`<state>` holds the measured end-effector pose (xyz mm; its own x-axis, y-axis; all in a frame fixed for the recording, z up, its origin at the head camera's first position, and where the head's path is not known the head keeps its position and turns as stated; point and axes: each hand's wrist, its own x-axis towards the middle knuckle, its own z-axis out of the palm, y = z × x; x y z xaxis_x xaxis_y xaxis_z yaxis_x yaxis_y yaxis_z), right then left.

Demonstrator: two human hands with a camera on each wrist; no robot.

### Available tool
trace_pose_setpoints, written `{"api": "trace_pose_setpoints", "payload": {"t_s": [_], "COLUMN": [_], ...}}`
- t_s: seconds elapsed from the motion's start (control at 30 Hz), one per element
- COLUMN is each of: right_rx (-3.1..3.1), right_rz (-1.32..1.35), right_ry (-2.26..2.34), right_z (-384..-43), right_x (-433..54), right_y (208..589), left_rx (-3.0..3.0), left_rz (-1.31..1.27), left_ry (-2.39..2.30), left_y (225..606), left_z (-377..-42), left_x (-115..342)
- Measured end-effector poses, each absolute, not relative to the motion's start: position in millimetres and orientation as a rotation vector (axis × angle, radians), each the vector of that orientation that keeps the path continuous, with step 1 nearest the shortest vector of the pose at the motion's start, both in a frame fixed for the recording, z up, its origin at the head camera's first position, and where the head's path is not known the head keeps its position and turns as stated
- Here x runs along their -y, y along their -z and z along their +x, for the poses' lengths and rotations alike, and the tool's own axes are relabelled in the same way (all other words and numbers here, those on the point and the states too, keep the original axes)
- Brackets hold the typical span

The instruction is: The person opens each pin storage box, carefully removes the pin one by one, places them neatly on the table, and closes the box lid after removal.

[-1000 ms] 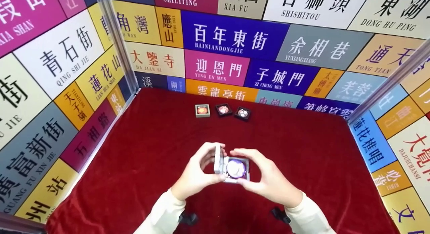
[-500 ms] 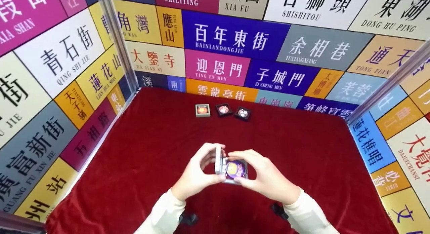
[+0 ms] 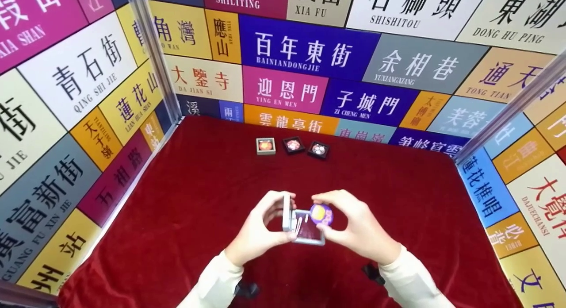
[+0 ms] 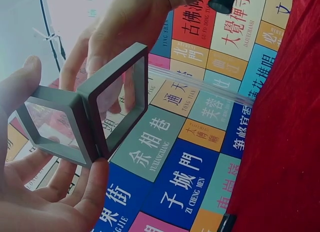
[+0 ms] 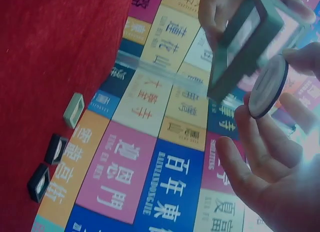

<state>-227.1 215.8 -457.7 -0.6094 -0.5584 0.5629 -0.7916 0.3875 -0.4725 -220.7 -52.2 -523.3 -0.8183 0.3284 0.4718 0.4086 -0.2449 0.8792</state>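
My left hand (image 3: 256, 228) grips a grey-green, hinged square display frame (image 3: 286, 213), which stands unfolded with one half upright and the other lying flat. Clear film spans both halves in the left wrist view, where the left fingers hold the frame (image 4: 86, 124) by its edges. Just to its right, my right hand (image 3: 360, 228) pinches a round button badge (image 3: 322, 215), purple with a yellow and pink design, between thumb and fingers. In the right wrist view the badge (image 5: 269, 87) shows its pale back, close beside the frame.
Three small square display frames sit at the far side of the red cloth (image 3: 212, 175): a pale green one (image 3: 265, 146) and two black ones, the middle one (image 3: 293, 145) and the right one (image 3: 319, 149). Colourful panels with Chinese lettering (image 3: 305, 47) wall the table.
The badge, earlier lying in the flat half of the frame, is now out of it in my right hand's pinch, which has moved slightly right. My left hand keeps its hold on the frame.
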Motion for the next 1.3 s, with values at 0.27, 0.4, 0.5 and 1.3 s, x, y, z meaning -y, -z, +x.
{"api": "trace_pose_setpoints", "payload": {"t_s": [0.27, 0.4, 0.5, 1.3], "right_rx": [2.400, 2.455, 2.501, 2.817], "right_rz": [1.000, 0.912, 0.847, 0.377], "right_ry": [-0.946, -0.915, -0.946, -0.752], "right_z": [-244, -256, -265, -307], "right_x": [-253, -273, -287, -383], "right_y": [476, 494, 507, 608], "left_rx": [1.893, 1.892, 1.889, 1.876], "left_rz": [-0.896, -0.881, -0.881, -0.825], "left_ry": [2.251, 2.253, 2.246, 2.228], "left_y": [530, 531, 532, 539], "left_z": [-219, -218, -218, -218], "left_x": [55, 59, 62, 69]}}
